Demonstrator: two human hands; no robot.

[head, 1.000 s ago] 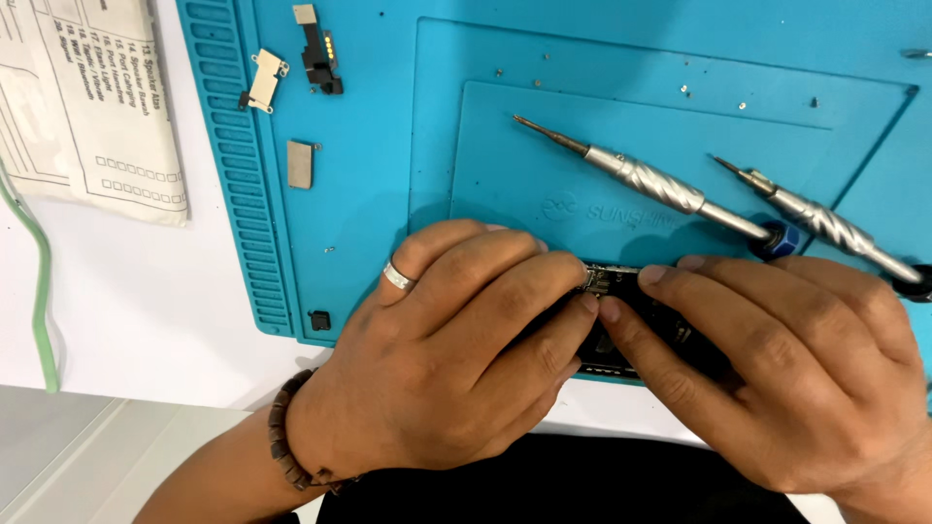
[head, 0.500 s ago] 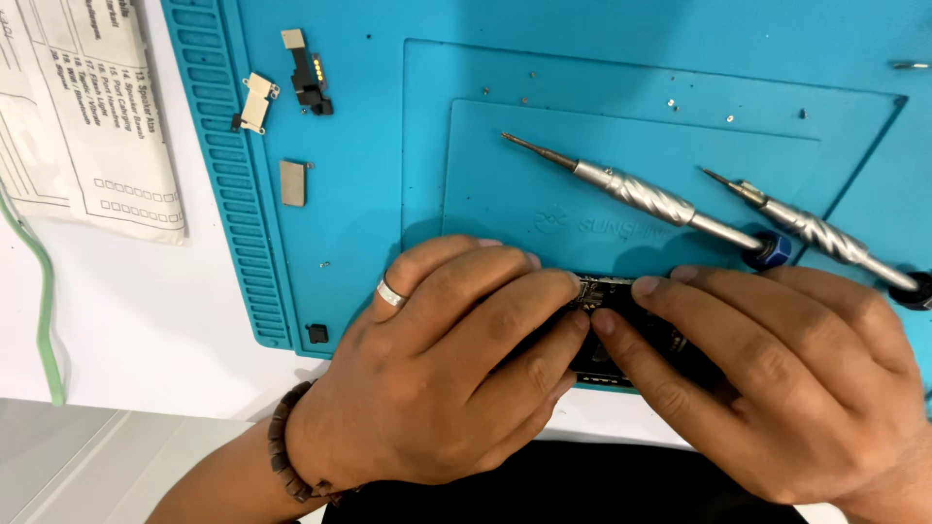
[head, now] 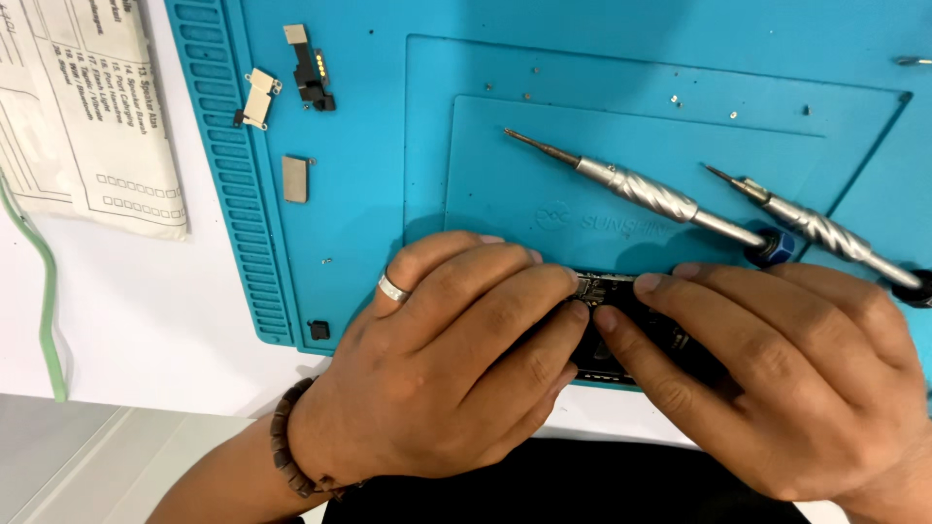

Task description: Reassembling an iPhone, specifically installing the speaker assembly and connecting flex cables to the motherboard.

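My left hand (head: 447, 364), with a silver ring and a bead bracelet, and my right hand (head: 777, 374) meet fingertip to fingertip over a small dark opened device (head: 621, 315) at the near edge of the blue work mat (head: 369, 194). Both hands cover most of the device and grip it; only a strip of its dark inner parts shows between the fingers. Two silver screwdrivers lie on the mat just beyond my right hand: one (head: 641, 189) in the middle, the other (head: 815, 228) to its right.
Small removed parts lie at the mat's upper left: a black connector piece (head: 311, 68), a pale bracket (head: 257, 97), a grey plate (head: 294, 179). Tiny screws (head: 675, 99) dot the mat's far part. A printed paper sheet (head: 87, 107) and a green cable (head: 44, 291) lie on the white table at left.
The view has drifted slightly, so the mat and tools sit a little lower and to the right in the frame. Both hands stay on the device with hardly any movement.
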